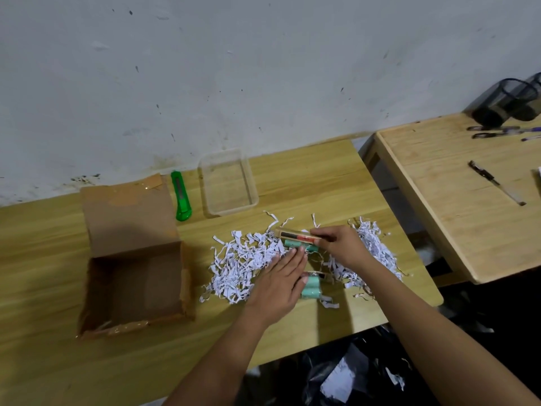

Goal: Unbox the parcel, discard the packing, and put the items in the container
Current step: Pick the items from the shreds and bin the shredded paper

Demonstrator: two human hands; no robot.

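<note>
A scuffed white plaster wall point(263, 68) stood behind a light wooden table point(44, 244); a second light wooden table point(439, 186) stood apart, to the right, over dark floor point(497, 303).

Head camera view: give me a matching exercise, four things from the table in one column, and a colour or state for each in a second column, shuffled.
Column one:
1. cardboard box
2. utility knife
3. plastic container
4. far pack of teal cylinders

Column two:
A. green, lying flat
B. pinched by the right hand
C. brown, flaps open
D. see-through, nothing inside

Pairs: 1-C, 2-A, 3-D, 4-B
</note>
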